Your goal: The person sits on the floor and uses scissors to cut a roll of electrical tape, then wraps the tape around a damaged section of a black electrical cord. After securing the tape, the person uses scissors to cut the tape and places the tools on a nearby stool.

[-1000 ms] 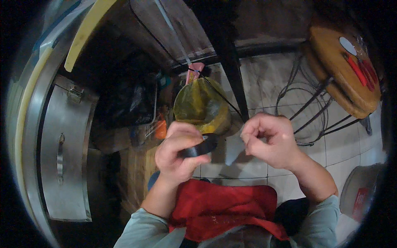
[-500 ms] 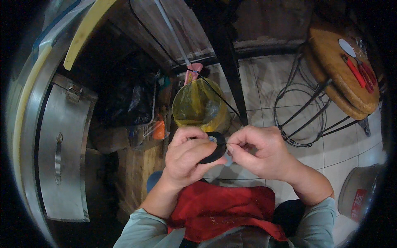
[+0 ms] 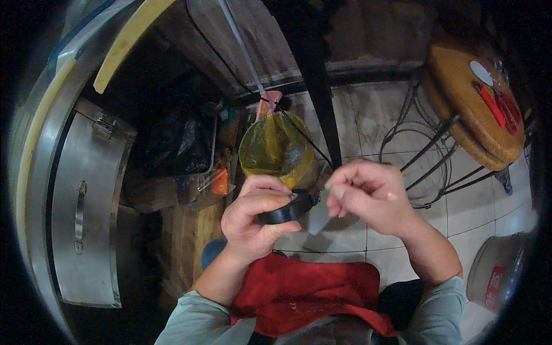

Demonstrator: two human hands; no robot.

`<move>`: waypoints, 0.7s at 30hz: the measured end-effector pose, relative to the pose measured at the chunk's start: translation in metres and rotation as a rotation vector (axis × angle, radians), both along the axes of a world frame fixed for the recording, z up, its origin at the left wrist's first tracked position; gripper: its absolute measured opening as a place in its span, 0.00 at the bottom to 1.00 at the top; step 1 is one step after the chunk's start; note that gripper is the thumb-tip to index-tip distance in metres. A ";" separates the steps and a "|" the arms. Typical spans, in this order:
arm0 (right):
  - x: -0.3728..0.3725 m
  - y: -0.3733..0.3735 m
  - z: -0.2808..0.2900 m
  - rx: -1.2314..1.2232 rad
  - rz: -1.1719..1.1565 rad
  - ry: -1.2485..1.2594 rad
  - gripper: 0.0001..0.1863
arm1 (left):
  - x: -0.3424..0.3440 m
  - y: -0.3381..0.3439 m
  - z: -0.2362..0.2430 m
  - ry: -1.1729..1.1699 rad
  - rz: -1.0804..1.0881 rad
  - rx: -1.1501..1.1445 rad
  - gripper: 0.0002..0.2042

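Roll of black tape (image 3: 286,210) sits just below frame centre, over the tiled floor. My left hand (image 3: 253,221) has it clamped: thumb under the roll, fingers curled over the top. At 3 o'clock from the roll, a short greyish strip of tape (image 3: 317,217) runs off it toward my right hand (image 3: 368,195), whose thumb and forefinger are pressed together on the strip's end; the other fingers are curled in. The two hands are close, not touching.

At 12 o'clock from the roll, a yellow plastic bag (image 3: 275,149) hangs, tied at its neck with a pink bit, a black cord (image 3: 310,141) crossing it. At 6 o'clock, a red cloth (image 3: 305,293) lies across my lap. At 9 o'clock, a metal cabinet door (image 3: 80,207) with a handle. At 2 o'clock, a round wooden stool (image 3: 471,109) on thin black legs, red things lying on its seat. At 4 o'clock, near the rim, a pale bucket (image 3: 497,276).
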State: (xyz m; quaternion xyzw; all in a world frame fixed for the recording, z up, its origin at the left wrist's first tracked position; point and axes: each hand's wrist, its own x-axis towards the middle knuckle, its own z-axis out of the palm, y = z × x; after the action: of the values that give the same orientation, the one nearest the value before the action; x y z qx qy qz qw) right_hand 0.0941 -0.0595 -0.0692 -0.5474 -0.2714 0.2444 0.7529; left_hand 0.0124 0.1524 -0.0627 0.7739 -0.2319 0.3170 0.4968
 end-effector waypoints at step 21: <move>0.006 -0.004 -0.001 0.162 0.143 0.264 0.06 | 0.004 0.008 -0.006 0.400 -0.337 -0.554 0.18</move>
State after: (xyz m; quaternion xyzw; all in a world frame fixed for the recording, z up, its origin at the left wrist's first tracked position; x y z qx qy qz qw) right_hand 0.1003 -0.0636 -0.0702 -0.4273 -0.2270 0.3445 0.8045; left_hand 0.0160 0.1605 -0.0685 0.6081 -0.1597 0.1242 0.7676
